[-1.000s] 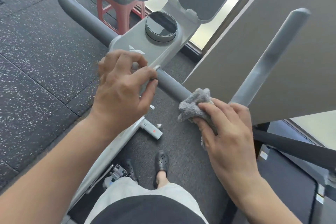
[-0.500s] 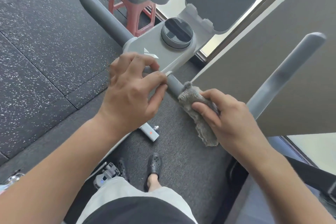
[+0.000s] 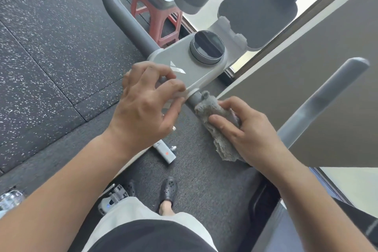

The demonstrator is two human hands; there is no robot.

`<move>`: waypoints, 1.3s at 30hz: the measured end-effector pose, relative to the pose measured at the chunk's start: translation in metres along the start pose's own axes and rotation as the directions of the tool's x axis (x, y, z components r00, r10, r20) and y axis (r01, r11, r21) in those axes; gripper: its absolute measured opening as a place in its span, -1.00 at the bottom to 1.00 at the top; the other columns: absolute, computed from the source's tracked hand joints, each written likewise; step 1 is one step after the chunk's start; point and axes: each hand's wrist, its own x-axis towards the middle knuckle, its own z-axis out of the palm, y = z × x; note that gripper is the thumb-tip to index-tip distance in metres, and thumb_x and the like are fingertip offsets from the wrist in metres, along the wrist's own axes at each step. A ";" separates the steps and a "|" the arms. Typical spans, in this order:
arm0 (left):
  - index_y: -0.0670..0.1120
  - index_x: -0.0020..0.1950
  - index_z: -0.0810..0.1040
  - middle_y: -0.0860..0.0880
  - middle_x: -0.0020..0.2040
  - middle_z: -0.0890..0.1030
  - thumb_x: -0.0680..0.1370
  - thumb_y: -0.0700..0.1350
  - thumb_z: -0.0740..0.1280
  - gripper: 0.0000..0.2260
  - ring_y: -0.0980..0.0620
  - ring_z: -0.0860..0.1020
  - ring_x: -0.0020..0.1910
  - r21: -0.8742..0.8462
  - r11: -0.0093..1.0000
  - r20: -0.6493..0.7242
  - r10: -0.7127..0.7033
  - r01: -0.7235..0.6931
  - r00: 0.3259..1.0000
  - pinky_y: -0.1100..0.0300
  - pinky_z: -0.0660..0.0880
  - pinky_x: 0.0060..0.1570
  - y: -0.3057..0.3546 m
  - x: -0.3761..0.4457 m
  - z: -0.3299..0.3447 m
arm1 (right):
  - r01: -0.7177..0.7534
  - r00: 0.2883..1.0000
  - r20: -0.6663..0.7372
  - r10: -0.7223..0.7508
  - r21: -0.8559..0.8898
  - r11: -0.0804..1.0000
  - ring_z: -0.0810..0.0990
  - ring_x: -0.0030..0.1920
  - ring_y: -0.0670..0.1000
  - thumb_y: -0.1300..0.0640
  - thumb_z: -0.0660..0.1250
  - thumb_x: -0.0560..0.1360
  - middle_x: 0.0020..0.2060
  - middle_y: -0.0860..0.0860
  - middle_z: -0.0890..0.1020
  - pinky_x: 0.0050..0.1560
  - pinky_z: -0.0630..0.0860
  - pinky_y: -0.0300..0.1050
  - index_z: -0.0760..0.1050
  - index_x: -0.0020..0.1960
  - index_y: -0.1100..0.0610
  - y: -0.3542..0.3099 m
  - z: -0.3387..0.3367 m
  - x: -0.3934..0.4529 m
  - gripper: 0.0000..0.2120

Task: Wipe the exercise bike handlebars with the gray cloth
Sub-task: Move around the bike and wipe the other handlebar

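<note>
Gray cloth (image 3: pixel 212 112) has slid along handlebar (image 3: pixel 194 99) toward console (image 3: pixel 184 63).

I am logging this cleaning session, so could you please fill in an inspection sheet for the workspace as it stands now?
Surface: dark speckled rubber floor, with a plain dark mat under the bike.
Job's things: gray cloth wrapped on the right handlebar close to the console; left handlebar bare.
Clutter: red stool beyond the bike; a clear container at the left edge, blurred.
Grippers: right hand clasps the cloth around the bar; left hand rests on the console's near edge, fingers spread.
Cables: nothing seen.
Surroundings: gray wall panel on the right, bright window beyond; the person's black shoe below.
</note>
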 end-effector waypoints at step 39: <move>-0.13 0.15 0.59 -0.24 0.36 0.42 0.50 -0.11 0.40 -0.76 -0.28 0.31 0.40 0.082 0.987 0.103 -0.147 0.139 0.984 -0.21 0.33 0.39 0.043 -0.051 0.002 | 0.261 0.884 -0.267 -0.383 -0.397 0.880 0.32 0.00 -0.11 -0.03 0.36 0.48 0.22 -0.24 0.48 0.16 0.28 -0.34 0.62 0.19 -0.01 0.070 -0.021 -0.099 -0.70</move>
